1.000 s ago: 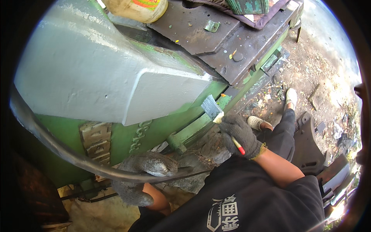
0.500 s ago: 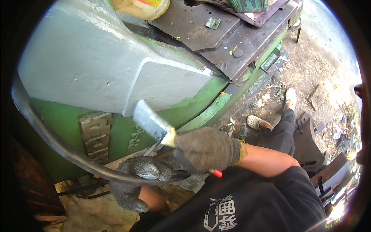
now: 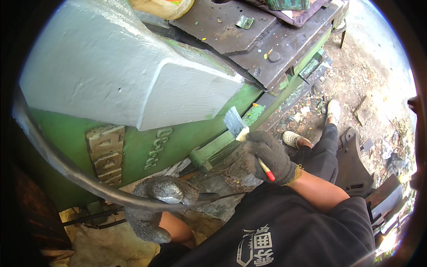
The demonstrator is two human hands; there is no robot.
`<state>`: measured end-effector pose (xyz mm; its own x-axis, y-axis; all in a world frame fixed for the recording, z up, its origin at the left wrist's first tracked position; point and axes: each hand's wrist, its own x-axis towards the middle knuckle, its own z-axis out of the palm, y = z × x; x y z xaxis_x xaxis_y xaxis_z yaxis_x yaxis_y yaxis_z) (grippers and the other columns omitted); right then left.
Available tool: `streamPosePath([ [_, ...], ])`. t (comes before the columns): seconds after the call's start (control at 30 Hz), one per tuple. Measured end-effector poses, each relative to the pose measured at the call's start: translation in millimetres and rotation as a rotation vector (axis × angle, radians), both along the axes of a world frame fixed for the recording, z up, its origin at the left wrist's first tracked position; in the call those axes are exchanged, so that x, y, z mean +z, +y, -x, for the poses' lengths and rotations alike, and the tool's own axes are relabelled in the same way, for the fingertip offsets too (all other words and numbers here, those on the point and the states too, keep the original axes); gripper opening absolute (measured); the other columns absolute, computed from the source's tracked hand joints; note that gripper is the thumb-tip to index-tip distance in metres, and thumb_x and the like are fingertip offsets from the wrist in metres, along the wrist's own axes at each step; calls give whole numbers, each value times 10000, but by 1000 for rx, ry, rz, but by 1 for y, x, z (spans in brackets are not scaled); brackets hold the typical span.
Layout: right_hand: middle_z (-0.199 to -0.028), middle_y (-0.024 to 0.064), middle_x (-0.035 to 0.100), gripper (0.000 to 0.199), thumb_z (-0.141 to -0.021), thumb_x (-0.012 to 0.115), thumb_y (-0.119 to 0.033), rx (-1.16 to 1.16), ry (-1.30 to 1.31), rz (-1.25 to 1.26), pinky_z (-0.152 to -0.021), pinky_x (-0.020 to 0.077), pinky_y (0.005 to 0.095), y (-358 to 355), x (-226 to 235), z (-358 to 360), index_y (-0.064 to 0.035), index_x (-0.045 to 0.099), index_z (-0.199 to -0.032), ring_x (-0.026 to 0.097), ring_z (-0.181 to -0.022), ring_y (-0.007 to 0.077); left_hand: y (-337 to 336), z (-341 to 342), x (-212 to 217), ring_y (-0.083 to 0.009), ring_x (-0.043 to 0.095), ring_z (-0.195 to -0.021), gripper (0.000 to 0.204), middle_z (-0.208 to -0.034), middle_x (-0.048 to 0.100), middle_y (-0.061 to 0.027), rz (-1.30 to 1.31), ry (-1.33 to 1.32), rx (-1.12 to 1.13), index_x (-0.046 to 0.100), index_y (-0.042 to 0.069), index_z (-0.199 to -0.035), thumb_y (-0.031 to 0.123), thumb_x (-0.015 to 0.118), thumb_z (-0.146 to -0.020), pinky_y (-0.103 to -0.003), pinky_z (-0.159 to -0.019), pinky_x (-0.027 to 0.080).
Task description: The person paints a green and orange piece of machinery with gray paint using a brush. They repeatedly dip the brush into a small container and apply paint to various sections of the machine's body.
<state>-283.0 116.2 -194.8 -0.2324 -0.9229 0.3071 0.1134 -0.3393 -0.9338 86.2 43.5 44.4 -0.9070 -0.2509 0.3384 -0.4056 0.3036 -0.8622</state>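
In my gloved right hand (image 3: 272, 156) is a paintbrush (image 3: 235, 123), its grey, paint-coated bristles pointing up and left. The red-tipped handle sticks out below my fingers. The bristles are close to the right end of the green machine body (image 3: 195, 133); contact with it I cannot tell. My gloved left hand (image 3: 160, 192) is wrapped round a dark curved bar (image 3: 100, 189) that sweeps in from the left. Wet-looking grey paint covers the upper panel (image 3: 115, 75) of the machine, with bare green below it. Grey smears mark the left glove.
Dark metal plates (image 3: 262, 49) top the machine, with a small metal piece (image 3: 244, 22) on them. A pale tub (image 3: 167, 6) and a green container (image 3: 288, 4) stand at the top. At right, another person's legs and light shoes (image 3: 292, 139) show beside metal parts (image 3: 356, 164).
My right hand and the paintbrush have moved right, away from the grey panel's lower edge. The left hand keeps its hold on the bar. The view has shifted slightly.
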Motion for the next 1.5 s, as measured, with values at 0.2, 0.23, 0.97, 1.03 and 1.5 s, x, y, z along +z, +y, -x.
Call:
streamPosePath([
  [0.2, -1146, 169, 620, 320, -774, 696, -84, -171, 485, 423, -859, 535, 455, -35, 73, 3, -16, 639, -1081, 637, -1009, 354, -1, -4, -3, -208, 697, -893, 468, -1039, 709, -133, 224, -85, 74, 648, -23, -1229, 369, 552, -994, -335, -774, 549],
  [0.23, -1128, 166, 619, 309, -757, 700, -77, -158, 410, 456, -849, 535, 458, -38, 83, 1, -15, 647, -1055, 635, -995, 358, -1, -5, -4, -208, 696, -893, 466, -1039, 708, -132, 242, -100, 82, 648, -23, -1229, 368, 552, -994, -335, -774, 549],
  [0.97, -1053, 133, 622, 392, -847, 660, -189, 101, 91, 28, -834, 503, 391, -12, 6, 6, -23, 576, -1192, 611, -986, 310, 0, -23, -8, -204, 690, -885, 433, -1042, 703, -126, 599, -249, 229, 649, -13, -1222, 341, 559, -990, -329, -758, 544],
  [1.03, -1124, 164, 627, 356, -832, 695, -141, 137, -7, 5, -867, 515, 423, -20, 36, 6, -5, 615, -1150, 621, -1023, 354, 1, -24, -8, -204, 690, -885, 430, -1042, 703, -125, 623, -263, 241, 649, -12, -1221, 339, 559, -990, -329, -757, 544],
  [1.5, -1089, 147, 625, 323, -803, 642, -157, 31, 184, 665, -738, 538, 447, -38, 106, -2, 1, 675, -1084, 651, -870, 311, 7, -31, -5, -202, 686, -880, 409, -1044, 700, -121, 721, -300, 281, 649, -6, -1217, 322, 563, -987, -325, -747, 541],
])
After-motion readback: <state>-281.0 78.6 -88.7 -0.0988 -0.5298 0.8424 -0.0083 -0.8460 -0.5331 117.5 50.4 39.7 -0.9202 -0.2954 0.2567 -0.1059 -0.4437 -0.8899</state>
